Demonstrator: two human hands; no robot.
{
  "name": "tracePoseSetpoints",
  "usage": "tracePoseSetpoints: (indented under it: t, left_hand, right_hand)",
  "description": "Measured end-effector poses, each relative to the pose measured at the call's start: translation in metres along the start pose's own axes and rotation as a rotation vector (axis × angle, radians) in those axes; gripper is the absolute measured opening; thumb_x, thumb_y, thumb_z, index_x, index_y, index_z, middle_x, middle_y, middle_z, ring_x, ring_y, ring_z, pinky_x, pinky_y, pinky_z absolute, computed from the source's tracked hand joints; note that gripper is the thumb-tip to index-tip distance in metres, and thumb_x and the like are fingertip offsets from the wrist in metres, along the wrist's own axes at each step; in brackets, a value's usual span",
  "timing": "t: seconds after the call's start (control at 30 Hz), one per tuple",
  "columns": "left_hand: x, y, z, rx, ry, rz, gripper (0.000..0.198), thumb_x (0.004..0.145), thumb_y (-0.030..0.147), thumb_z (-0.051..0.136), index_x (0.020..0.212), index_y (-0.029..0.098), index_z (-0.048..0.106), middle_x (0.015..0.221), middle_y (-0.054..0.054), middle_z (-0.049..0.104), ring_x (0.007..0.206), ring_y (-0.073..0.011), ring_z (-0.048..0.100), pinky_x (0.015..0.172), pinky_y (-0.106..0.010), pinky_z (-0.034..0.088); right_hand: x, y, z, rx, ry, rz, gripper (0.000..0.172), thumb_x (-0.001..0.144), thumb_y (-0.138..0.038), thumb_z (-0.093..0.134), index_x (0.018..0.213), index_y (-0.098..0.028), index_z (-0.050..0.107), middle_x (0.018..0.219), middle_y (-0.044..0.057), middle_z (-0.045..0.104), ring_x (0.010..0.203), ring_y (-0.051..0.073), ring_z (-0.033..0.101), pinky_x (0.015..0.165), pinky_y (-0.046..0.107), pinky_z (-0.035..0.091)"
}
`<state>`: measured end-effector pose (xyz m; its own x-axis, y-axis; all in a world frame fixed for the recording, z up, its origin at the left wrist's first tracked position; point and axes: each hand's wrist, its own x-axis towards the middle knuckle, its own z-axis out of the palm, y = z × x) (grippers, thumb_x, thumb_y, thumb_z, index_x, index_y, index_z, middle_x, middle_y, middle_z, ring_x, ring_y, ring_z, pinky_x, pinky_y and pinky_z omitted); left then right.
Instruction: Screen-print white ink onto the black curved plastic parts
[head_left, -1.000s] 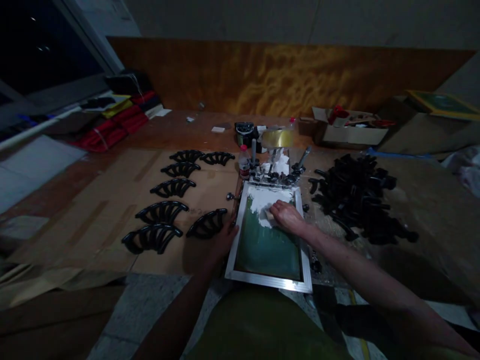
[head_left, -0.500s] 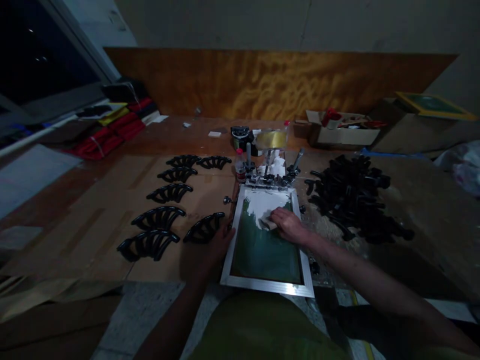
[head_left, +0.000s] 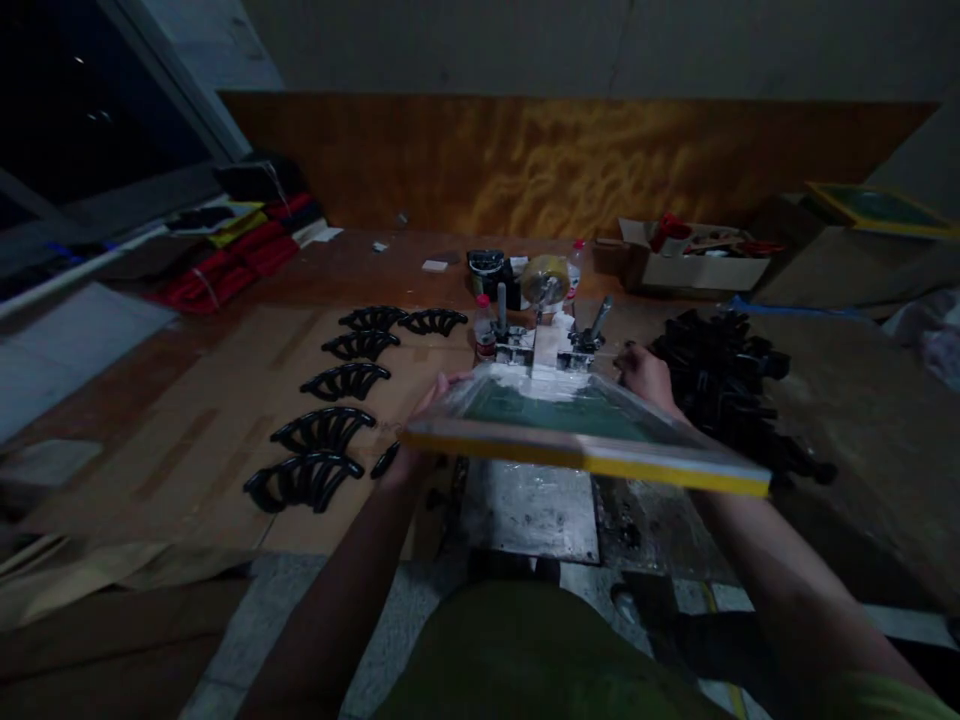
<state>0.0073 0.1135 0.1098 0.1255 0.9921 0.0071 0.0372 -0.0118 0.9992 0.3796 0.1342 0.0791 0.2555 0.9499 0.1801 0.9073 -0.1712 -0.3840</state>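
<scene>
A screen-printing frame (head_left: 585,452) with green mesh is tilted up, its front edge raised above the base plate (head_left: 529,510). White ink covers the mesh at its far end. My left hand (head_left: 429,410) grips the left side of the frame, partly hidden behind it. Beyond the frame's right side, my right hand (head_left: 646,378) is at the near-left edge of a pile of black curved parts (head_left: 724,385). Its fingers are curled around something dark and small. A pale scraper (head_left: 546,350) stands at the frame's far end, by the hinge clamps (head_left: 585,345).
Black fan-shaped sets of curved pieces (head_left: 322,430) lie in rows on cardboard at left. Behind the clamps stand a red-capped bottle (head_left: 485,330), an ink tub (head_left: 486,270) and a tape roll (head_left: 546,280). An open carton (head_left: 697,270) sits at back right.
The frame has swung up from lying flat, with my left hand on its side. My right hand has left the mesh and moved right to the black pile. The scraper now stands at the far end.
</scene>
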Motion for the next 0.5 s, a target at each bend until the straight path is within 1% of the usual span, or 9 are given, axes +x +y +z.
tracePoseSetpoints:
  t: [0.03,0.1,0.17,0.23,0.3,0.4,0.43,0.47,0.5]
  left_hand:
    - [0.007,0.005,0.005,-0.058,0.009,0.030,0.055,0.091,0.061,0.042,0.112,0.017,0.067,0.101,-0.009,0.075,0.098,-0.0235,0.069,0.092,-0.040,0.055]
    - [0.019,0.016,0.014,-0.091,0.026,0.016,0.053,0.089,0.059,0.047,0.113,0.016,0.066,0.094,-0.008,0.075,0.094,-0.0228,0.069,0.083,-0.036,0.057]
    - [0.023,0.025,0.021,-0.094,0.076,-0.036,0.052,0.090,0.057,0.046,0.116,0.015,0.063,0.090,-0.008,0.074,0.088,-0.0220,0.070,0.072,-0.032,0.057]
    - [0.016,0.024,0.026,-0.096,0.119,-0.101,0.054,0.093,0.056,0.040,0.122,0.016,0.059,0.091,-0.007,0.074,0.082,-0.0196,0.070,0.064,-0.028,0.055]
    - [-0.003,0.012,0.030,-0.071,0.108,-0.178,0.053,0.093,0.056,0.038,0.122,0.016,0.058,0.091,-0.008,0.074,0.076,-0.0170,0.069,0.058,-0.024,0.051]
    - [-0.043,-0.025,0.037,-0.030,-0.095,-0.389,0.053,0.090,0.059,0.044,0.113,0.015,0.064,0.087,-0.009,0.074,0.070,-0.0166,0.067,0.054,-0.023,0.049]
    - [-0.055,-0.039,0.040,-0.037,-0.169,-0.467,0.056,0.089,0.060,0.044,0.114,0.014,0.063,0.088,-0.010,0.075,0.070,-0.0176,0.068,0.054,-0.023,0.048]
    - [-0.065,-0.053,0.042,-0.059,-0.188,-0.530,0.059,0.090,0.062,0.043,0.117,0.013,0.062,0.090,-0.012,0.075,0.071,-0.0187,0.068,0.053,-0.024,0.048]
    - [-0.071,-0.066,0.042,-0.078,-0.164,-0.576,0.062,0.090,0.063,0.040,0.120,0.012,0.060,0.092,-0.013,0.075,0.073,-0.0198,0.069,0.053,-0.025,0.048]
  right_hand:
    - [-0.011,0.008,0.008,0.015,-0.055,0.026,0.029,0.091,-0.024,0.050,0.113,-0.015,0.068,0.102,0.013,0.072,0.093,0.026,0.066,0.078,0.032,0.048]
    - [-0.037,0.012,0.030,0.049,-0.173,-0.042,0.028,0.088,-0.025,0.058,0.111,-0.016,0.069,0.104,0.012,0.073,0.097,0.024,0.065,0.082,0.032,0.049]
    - [-0.062,0.004,0.053,0.060,-0.286,-0.217,0.033,0.084,-0.024,0.065,0.116,-0.017,0.068,0.111,0.010,0.071,0.105,0.024,0.063,0.090,0.033,0.047]
    - [-0.078,-0.007,0.066,0.034,-0.383,-0.378,0.038,0.084,-0.023,0.066,0.122,-0.019,0.067,0.116,0.010,0.069,0.111,0.024,0.059,0.096,0.035,0.044]
    - [-0.086,-0.018,0.069,-0.013,-0.417,-0.446,0.034,0.087,-0.022,0.063,0.121,-0.020,0.068,0.114,0.011,0.068,0.111,0.024,0.058,0.097,0.036,0.043]
    - [-0.093,-0.044,0.061,-0.009,-0.363,-0.504,0.026,0.092,-0.023,0.057,0.114,-0.018,0.070,0.109,0.011,0.067,0.106,0.024,0.058,0.095,0.036,0.043]
    - [-0.098,-0.057,0.059,0.016,-0.335,-0.542,0.025,0.094,-0.024,0.055,0.113,-0.018,0.070,0.108,0.011,0.067,0.105,0.024,0.057,0.094,0.035,0.043]
    - [-0.104,-0.073,0.060,0.046,-0.311,-0.592,0.025,0.095,-0.026,0.054,0.111,-0.018,0.070,0.105,0.011,0.067,0.103,0.025,0.057,0.092,0.035,0.044]
    - [-0.111,-0.090,0.063,0.077,-0.296,-0.648,0.024,0.096,-0.027,0.053,0.109,-0.017,0.070,0.103,0.011,0.066,0.101,0.025,0.056,0.089,0.035,0.044]
